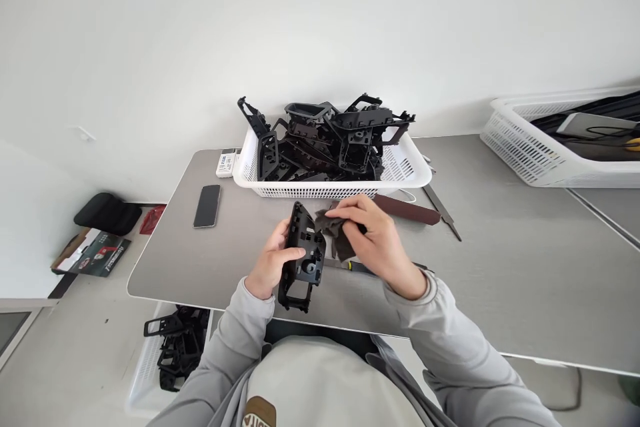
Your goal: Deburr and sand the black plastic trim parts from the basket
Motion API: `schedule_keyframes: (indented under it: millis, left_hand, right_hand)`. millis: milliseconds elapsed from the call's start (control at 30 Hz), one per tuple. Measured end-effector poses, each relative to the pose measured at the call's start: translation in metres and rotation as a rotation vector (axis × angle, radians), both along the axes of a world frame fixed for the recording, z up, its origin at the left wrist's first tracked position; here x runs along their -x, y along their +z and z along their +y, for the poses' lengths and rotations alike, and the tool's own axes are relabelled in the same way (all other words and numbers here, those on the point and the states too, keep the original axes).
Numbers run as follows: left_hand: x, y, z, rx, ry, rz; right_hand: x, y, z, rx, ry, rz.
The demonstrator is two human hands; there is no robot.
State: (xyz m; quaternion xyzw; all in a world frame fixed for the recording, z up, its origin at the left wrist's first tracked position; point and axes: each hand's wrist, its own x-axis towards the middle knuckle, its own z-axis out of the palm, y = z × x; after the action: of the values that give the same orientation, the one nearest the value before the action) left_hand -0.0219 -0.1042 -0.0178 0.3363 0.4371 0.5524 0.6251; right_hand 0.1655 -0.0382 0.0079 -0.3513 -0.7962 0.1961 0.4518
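My left hand [273,260] is closed round the left side of a black plastic frame part [309,257], thumb across its face, holding it tilted above the table's front edge. Pinched in the fingers of my right hand [373,233] is a crumpled dark grey-brown cloth [341,237], at the upper right edge of that part. Whether the cloth presses on the plastic I cannot tell. Beneath my right wrist lies a dark-handled tool [367,269] with a yellow band, partly hidden by the hand.
A white basket [300,191] heaped with black plastic parts [320,140] stands behind my hands. Nearby lie a brown strip [410,210], a flat file [441,210] and a phone [207,206]. Another white basket [520,153] is at right; a lower one [137,373] holds more parts.
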Motion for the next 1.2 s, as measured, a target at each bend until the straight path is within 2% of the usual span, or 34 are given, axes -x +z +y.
schedule_keyframes:
  millis: [133,267,333,500,667,767,900,1033,1100,1200]
  left_hand:
    - [-0.009,-0.008,-0.004,0.068,0.177,-0.16]
    - [-0.018,-0.018,-0.011,0.088,0.335,-0.149]
    - [-0.022,-0.022,-0.016,0.059,0.346,-0.123]
    - [-0.028,-0.027,-0.028,-0.035,0.344,-0.001]
    - [-0.024,-0.028,-0.04,-0.052,0.399,0.078]
    - [-0.021,-0.029,-0.044,-0.044,0.441,0.092]
    - [-0.017,-0.032,-0.049,-0.009,0.485,0.076]
    - [-0.016,-0.031,-0.055,-0.04,0.451,0.087]
    - [-0.015,-0.029,-0.058,-0.048,0.443,0.085]
    - [-0.01,-0.025,-0.063,-0.052,0.501,0.071]
  right_hand:
    - [0.007,-0.018,-0.023,0.047,0.082,-0.009]
    - [0.003,-0.029,-0.039,0.013,-0.053,0.035]
    - [0.001,-0.029,-0.048,-0.028,-0.052,0.03]
    - [0.014,-0.03,-0.07,-0.17,0.168,-0.193]
    - [0.026,-0.038,-0.084,-0.206,0.274,-0.328]
    - [0.021,-0.041,-0.094,-0.191,0.325,-0.319]
    - [0.012,-0.042,-0.107,-0.086,0.481,-0.275]
    - [0.016,-0.041,-0.112,-0.1,0.448,-0.155]
    - [0.021,-0.041,-0.112,-0.155,0.433,-0.195]
    - [0.022,-0.043,-0.11,-0.195,0.444,-0.318]
